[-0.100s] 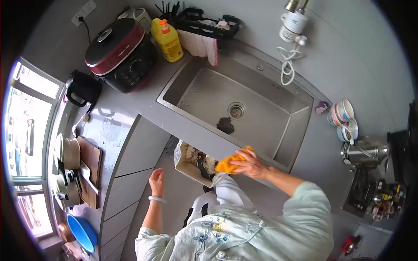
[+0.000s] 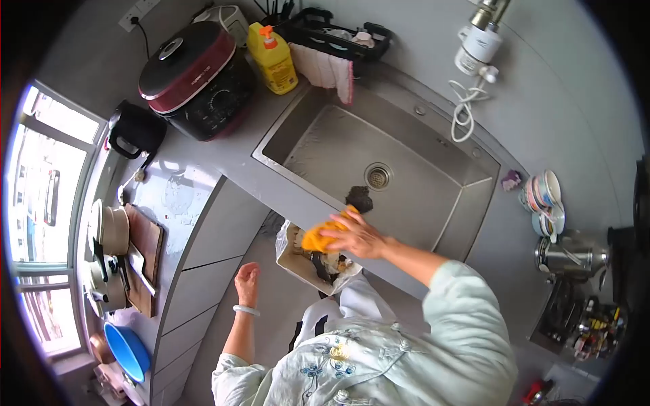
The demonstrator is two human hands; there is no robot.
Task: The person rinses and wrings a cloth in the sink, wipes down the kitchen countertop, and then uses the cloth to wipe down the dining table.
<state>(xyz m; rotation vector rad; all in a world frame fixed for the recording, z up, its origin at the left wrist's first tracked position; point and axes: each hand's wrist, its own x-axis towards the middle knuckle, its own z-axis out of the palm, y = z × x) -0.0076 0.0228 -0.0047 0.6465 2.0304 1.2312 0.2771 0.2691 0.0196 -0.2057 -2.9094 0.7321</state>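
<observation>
My right hand [image 2: 362, 238] grips a bunched orange cloth [image 2: 321, 235] at the front rim of the sink [image 2: 406, 155]. Whether the cloth presses on the counter's front edge or hovers just over it, I cannot tell. Below it stands a beige bin [image 2: 302, 272] with a clear plastic liner and dark and whitish waste inside, partly covered by the cloth and hand. My left hand [image 2: 248, 281], a pale bangle at its wrist, hangs beside the bin with its fingers curled in and nothing visible in them. Inside the sink, near the drain, lies a dark scouring pad [image 2: 359, 199].
Behind the sink's left corner are a yellow pump bottle [image 2: 276, 66], a pink-white towel [image 2: 325, 71] and a dark red cooker [image 2: 196, 84]. Bowls [image 2: 543, 196] and a steel kettle [image 2: 572, 256] stand at right. Pots [image 2: 112, 233] and a cutting board [image 2: 147, 264] are at left.
My right hand has swept leftward along the sink's front edge with the orange cloth, which now covers more of the bin. The view has shifted slightly; my left hand is nearly still.
</observation>
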